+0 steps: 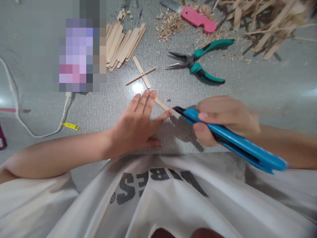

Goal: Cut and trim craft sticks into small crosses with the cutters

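My left hand (138,120) lies spread out on the table, its fingers stretched over a small wooden craft stick (162,105) and pressing it down. Part of that stick is hidden under the fingers. My right hand (220,119) is wrapped round a blue utility knife (237,138). The knife's dark tip (177,109) points left and meets the right end of the stick, close to my left index fingertip. Just beyond my left fingers, one craft stick (137,63) lies crossed by a thin wooden strip (133,80).
Green-handled long-nose pliers (190,61) lie open beyond my right hand. Behind them are a pink folding knife (198,19), wood shavings (167,28) and a heap of wooden strips (272,23). Several craft sticks (127,43) are piled at the back. A white cable (37,135) curves at left.
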{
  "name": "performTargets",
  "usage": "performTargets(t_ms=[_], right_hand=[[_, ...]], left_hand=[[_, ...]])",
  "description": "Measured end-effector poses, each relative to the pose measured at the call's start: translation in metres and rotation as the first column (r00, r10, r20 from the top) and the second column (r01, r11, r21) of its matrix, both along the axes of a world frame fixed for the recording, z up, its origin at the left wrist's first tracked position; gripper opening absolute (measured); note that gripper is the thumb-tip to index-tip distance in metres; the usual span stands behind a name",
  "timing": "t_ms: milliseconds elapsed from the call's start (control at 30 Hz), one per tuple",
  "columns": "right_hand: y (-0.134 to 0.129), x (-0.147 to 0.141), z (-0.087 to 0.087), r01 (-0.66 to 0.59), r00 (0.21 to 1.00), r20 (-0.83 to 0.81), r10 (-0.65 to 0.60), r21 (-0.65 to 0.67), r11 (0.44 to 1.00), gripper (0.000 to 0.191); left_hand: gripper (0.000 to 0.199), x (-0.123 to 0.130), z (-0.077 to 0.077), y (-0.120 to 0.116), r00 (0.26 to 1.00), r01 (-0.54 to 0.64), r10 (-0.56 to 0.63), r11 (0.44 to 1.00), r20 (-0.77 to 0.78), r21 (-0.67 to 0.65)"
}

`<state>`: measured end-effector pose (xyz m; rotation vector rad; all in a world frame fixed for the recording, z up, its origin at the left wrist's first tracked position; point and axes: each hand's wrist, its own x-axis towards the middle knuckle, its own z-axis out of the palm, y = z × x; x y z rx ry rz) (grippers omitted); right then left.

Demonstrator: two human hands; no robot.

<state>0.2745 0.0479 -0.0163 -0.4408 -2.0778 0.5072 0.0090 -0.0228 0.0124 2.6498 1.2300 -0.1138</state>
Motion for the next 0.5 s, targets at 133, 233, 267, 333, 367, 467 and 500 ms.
performTargets(t_ms=[133, 233, 267, 333, 367, 467, 500], right_hand=[[0.004, 0.0, 0.002, 0.198, 0.96, 0.214, -0.179, -0.072, 0.978, 0.008], [0.009, 0.0, 0.008, 0.126, 0.924, 0.378, -0.067, -0.134, 0.983, 0.014], [0.01, 0.001, 0.009, 0.118, 0.914, 0.402, -0.052, -0.142, 0.983, 0.013], [0.01, 0.001, 0.012, 0.137, 0.899, 0.434, -0.063, -0.141, 0.98, 0.011], [0.01, 0.001, 0.012, 0.135, 0.891, 0.45, -0.058, -0.142, 0.981, 0.012], [0.007, 0.0, 0.01, 0.137, 0.888, 0.458, -0.036, -0.19, 0.972, 0.011], [0.007, 0.0, 0.009, 0.161, 0.894, 0.445, -0.046, -0.224, 0.961, 0.01]], left_hand=[[0.136, -0.001, -0.007, -0.002, 1.0, -0.014, 0.013, 0.999, 0.023, 0.038], [0.134, -0.001, -0.009, -0.003, 1.0, -0.007, 0.005, 0.999, 0.027, 0.044], [0.133, -0.002, -0.01, -0.003, 1.0, -0.004, 0.003, 0.999, 0.026, 0.045], [0.133, -0.001, -0.01, -0.004, 1.0, -0.001, 0.0, 0.999, 0.022, 0.052], [0.134, -0.001, -0.01, -0.003, 1.0, 0.0, -0.001, 0.998, 0.019, 0.058], [0.133, -0.001, -0.01, -0.003, 1.0, 0.004, -0.005, 0.998, 0.016, 0.064], [0.133, -0.001, -0.01, -0.003, 1.0, 0.006, -0.007, 0.998, 0.016, 0.057]])
